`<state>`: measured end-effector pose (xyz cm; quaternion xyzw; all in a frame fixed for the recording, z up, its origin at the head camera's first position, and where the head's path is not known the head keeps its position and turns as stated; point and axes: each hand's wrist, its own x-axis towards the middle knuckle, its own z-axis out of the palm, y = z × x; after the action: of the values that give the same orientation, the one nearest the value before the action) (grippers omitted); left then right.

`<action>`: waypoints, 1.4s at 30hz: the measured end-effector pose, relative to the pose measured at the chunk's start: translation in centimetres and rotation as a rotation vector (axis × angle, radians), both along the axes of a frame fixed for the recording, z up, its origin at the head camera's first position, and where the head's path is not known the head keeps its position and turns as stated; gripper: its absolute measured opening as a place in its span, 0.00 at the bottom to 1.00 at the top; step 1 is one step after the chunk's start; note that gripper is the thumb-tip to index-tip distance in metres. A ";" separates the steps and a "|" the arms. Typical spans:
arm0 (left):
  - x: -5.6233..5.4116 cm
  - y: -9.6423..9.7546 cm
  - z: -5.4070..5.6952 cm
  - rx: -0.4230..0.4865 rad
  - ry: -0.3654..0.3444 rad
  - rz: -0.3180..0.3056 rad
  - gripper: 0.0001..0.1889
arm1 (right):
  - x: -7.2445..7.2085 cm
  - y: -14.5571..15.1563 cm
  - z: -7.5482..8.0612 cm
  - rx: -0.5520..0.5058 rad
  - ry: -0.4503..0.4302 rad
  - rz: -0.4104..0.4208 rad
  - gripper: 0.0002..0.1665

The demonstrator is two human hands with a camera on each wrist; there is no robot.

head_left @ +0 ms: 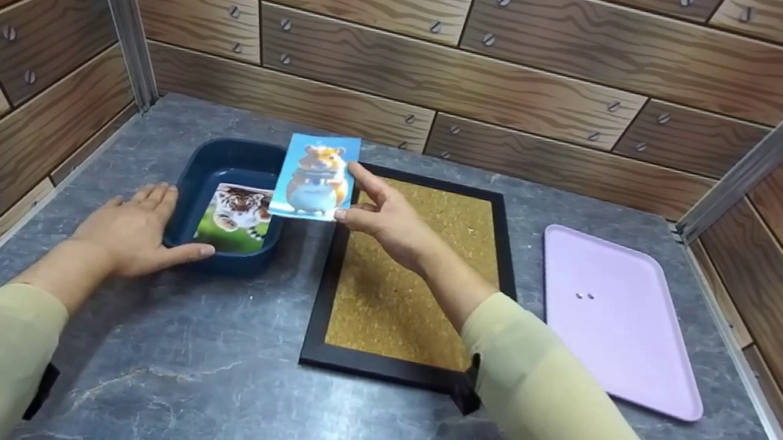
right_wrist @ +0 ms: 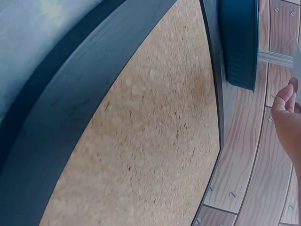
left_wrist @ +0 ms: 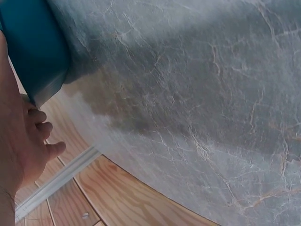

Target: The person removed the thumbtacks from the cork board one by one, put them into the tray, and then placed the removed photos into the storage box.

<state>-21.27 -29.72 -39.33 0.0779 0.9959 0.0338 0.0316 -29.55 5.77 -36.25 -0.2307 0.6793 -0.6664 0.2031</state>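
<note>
My right hand (head_left: 391, 220) grips a blue picture card (head_left: 316, 176) with a cartoon hamster by its right edge, raised between the bin and the cork board. In the right wrist view, only a pale sliver of the card shows past the fingers (right_wrist: 285, 98). Fingers spread, my left hand (head_left: 133, 228) rests against the left side of a dark blue bin (head_left: 253, 262), its thumb along the front rim. Inside the bin lies a card with a tiger cub (head_left: 232, 222). A black-framed cork board (head_left: 397, 289) lies under my right forearm.
To the right of the board, a pale purple tray (head_left: 625, 342) holds a couple of tiny shiny pieces (head_left: 585, 296). The grey marbled table (head_left: 227, 380) is bounded by plank-patterned walls (head_left: 354, 41) at the back and both sides.
</note>
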 end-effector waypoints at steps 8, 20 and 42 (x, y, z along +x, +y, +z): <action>-0.1 -0.1 0.0 0.007 -0.001 -0.011 0.66 | 0.2 -1.0 -0.3 0.016 -0.011 0.000 0.51; -0.1 -0.2 0.0 0.001 -0.003 -0.007 0.66 | 0.1 -2.1 -1.1 0.039 -0.004 0.011 0.50; -0.1 -0.2 -0.1 0.018 0.008 0.005 0.66 | 0.0 -4.8 -2.6 0.132 -0.042 0.043 0.50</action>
<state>-21.42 -29.94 -39.40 0.0756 0.9959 0.0425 0.0267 -29.56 0.96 -38.82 -0.2174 0.7123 -0.6202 0.2465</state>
